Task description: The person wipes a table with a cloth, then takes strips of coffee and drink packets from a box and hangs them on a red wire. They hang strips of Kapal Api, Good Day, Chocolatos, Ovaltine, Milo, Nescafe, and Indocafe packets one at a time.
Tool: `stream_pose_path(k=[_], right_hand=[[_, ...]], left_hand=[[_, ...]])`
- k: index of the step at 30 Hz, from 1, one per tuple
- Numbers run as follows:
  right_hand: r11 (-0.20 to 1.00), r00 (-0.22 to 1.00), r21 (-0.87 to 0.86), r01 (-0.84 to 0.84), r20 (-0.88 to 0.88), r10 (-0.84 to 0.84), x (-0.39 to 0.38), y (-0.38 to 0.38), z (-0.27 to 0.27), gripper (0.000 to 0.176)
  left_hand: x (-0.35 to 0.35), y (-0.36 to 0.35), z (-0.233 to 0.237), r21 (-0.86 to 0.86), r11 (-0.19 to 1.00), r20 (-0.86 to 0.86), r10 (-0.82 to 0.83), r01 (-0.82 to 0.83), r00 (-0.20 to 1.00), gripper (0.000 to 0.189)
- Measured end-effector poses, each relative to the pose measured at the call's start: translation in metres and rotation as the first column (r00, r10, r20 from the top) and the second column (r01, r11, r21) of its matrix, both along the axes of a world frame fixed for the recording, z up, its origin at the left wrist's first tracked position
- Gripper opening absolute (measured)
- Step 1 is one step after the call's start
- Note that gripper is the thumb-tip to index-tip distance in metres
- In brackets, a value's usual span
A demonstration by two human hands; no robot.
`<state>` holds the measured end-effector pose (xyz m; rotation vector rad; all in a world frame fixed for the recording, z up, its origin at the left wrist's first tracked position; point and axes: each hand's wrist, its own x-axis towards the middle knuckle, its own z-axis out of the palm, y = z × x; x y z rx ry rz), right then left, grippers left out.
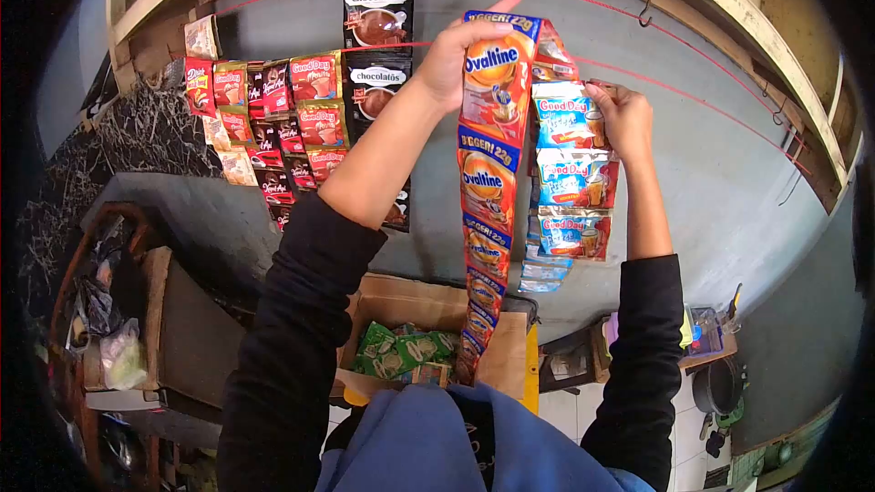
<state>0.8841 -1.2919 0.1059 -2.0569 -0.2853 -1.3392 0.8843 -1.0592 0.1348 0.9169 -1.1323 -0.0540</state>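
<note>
My left hand (456, 59) is closed on the upper part of a long strip of orange and blue Ovaltine sachets (488, 178). The strip hangs down in front of me, and its top end folds over towards the wall. To its right, my right hand (622, 123) pinches the top right edge of a strip of blue and white Good Day sachets (574, 182). This strip hangs against the grey wall, near the lower red string (674, 87). More blue sachets (547, 271) show below and behind it.
Brown Chocolatos sachets (378, 27) and red Good Day sachets (319, 77) hang on the left. Metal hooks (645, 14) line the wooden beam. Below stands an open cardboard box (501, 360) with green sachets (401, 353) inside. A dark pan (717, 389) is at the lower right.
</note>
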Motion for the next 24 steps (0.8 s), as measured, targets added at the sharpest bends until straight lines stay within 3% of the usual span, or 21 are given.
stream_pose_path(k=[1, 3, 4, 5, 7, 11, 13, 17, 20, 21, 23, 24], right_hand=[[1.000, 1.000, -0.005, -0.002, 0.001, 0.002, 0.003, -0.006, -0.001, 0.023], [0.949, 0.908, 0.152, -0.277, -0.283, 0.311, 0.005, -0.015, -0.006, 0.028], [0.894, 0.842, 0.194, -0.404, -0.303, 0.446, 0.005, -0.014, -0.014, 0.028], [0.909, 0.820, 0.119, -0.400, -0.397, 0.413, 0.004, -0.015, -0.021, 0.027], [0.854, 0.762, 0.100, -0.510, -0.408, 0.503, 0.002, -0.003, -0.047, 0.023], [0.816, 0.736, 0.172, -0.552, -0.358, 0.574, -0.022, 0.035, -0.097, 0.018], [0.771, 0.707, 0.227, -0.595, -0.308, 0.636, -0.032, 0.049, -0.122, 0.015], [0.805, 0.769, 0.261, -0.533, -0.249, 0.589, -0.064, 0.079, -0.134, 0.015], [0.470, 0.611, 0.696, -0.543, -0.056, 0.790, -0.046, 0.084, -0.156, 0.016], [0.469, 0.615, 0.699, -0.540, -0.053, 0.787, -0.040, 0.082, -0.156, 0.016], [0.885, 0.881, 0.255, -0.389, -0.178, 0.439, -0.031, 0.075, -0.153, 0.015], [0.879, 0.866, 0.415, -0.234, -0.322, 0.382, -0.031, 0.071, -0.146, 0.016]], left_hand=[[-0.002, 0.002, 0.000, 0.058, 0.996, 0.005, -0.061, 0.061, 0.998, 0.059], [-0.010, 0.001, -0.001, 0.043, 0.996, 0.041, -0.075, 0.073, 0.996, 0.062], [-0.016, -0.002, 0.000, -0.027, 0.999, 0.062, -0.040, 0.042, 0.997, 0.064], [-0.018, -0.005, 0.001, -0.098, 0.995, 0.078, -0.005, 0.013, 0.997, 0.066], [-0.020, -0.007, 0.001, -0.108, 0.993, 0.076, -0.034, 0.042, 0.997, 0.069], [-0.022, -0.017, -0.003, -0.086, 0.993, 0.083, -0.077, 0.084, 0.994, 0.067], [-0.031, -0.023, -0.005, -0.159, 0.987, 0.065, 0.050, -0.039, 0.997, 0.067], [-0.033, -0.024, -0.010, -0.195, 0.979, 0.050, 0.073, -0.062, 0.996, 0.067], [-0.029, -0.019, -0.016, -0.124, 0.992, 0.086, 0.040, -0.029, 0.996, 0.071], [-0.031, -0.018, -0.016, -0.099, 0.995, 0.107, -0.014, 0.025, 0.994, 0.072], [-0.038, -0.013, -0.020, -0.110, 0.994, 0.071, 0.006, 0.002, 0.997, 0.066], [-0.040, -0.005, -0.021, -0.125, 0.988, 0.201, -0.062, 0.088, 0.978, 0.055]])
